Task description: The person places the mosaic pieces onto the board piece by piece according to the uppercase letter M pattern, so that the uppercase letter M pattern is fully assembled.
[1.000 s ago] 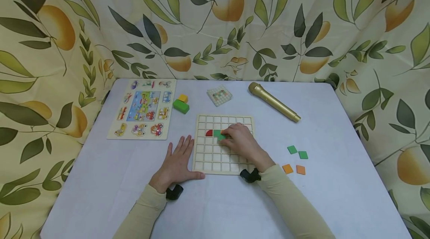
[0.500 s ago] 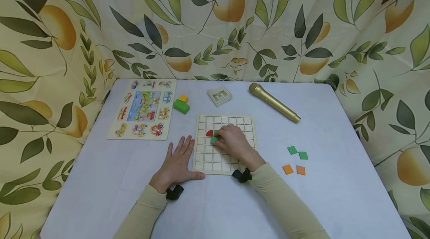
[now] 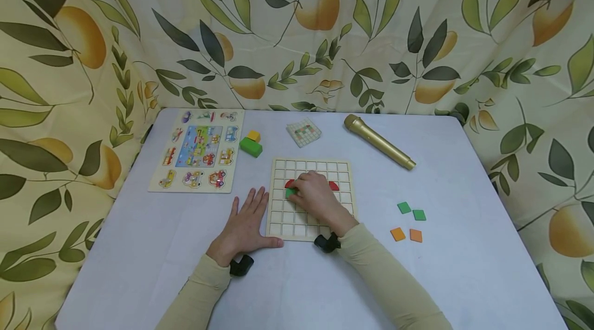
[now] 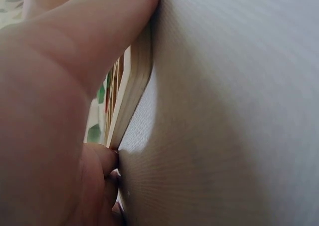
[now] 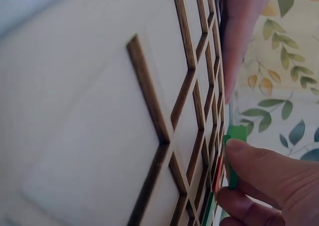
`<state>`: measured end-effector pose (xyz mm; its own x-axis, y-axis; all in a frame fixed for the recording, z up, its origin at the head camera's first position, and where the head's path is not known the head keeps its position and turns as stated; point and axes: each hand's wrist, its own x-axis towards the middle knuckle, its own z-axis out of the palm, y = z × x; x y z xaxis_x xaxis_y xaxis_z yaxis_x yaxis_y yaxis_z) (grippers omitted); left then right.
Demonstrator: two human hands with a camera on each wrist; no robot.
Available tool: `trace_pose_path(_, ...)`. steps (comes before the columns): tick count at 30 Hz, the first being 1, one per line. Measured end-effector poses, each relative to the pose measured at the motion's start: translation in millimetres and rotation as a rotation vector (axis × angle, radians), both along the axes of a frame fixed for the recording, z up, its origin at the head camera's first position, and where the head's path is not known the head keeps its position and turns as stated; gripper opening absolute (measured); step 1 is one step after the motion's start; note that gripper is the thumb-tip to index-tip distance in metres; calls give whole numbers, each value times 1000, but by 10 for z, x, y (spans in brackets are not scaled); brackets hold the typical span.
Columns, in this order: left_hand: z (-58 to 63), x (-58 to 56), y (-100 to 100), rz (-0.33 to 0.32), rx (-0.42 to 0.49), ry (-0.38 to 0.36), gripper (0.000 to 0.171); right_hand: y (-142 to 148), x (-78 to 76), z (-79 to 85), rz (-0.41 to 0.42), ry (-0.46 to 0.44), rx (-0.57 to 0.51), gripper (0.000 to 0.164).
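My right hand pinches a small green tile between thumb and fingers, close over the left part of the wooden grid board. In the right wrist view the green tile stands tilted above the grid. A red rounded piece lies in the board just beyond the tile, and another red piece shows right of my hand. The cells between them are hidden by the hand. My left hand lies flat with fingers spread, thumb and fingertips along the board's left and near edges.
Two green tiles and two orange tiles lie right of the board. Behind it are a patterned grid card and a gold microphone. A picture puzzle board, a green block and a yellow block sit left.
My right hand has moved left across the board with the green tile, uncovering the red piece on the right. My left hand has stayed in place.
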<state>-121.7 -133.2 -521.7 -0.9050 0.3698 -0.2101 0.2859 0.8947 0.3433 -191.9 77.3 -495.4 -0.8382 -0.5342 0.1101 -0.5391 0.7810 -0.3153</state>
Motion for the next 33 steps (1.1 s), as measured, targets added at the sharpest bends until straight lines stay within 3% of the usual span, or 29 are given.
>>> trace_pose_path(21,2,1,4,3,1,0,126,-80,15,-31,-44,6,72,25)
trace_pose_path(33,4,-7,1,2,7,-16,127,69,36,29,-49,-19,21,26)
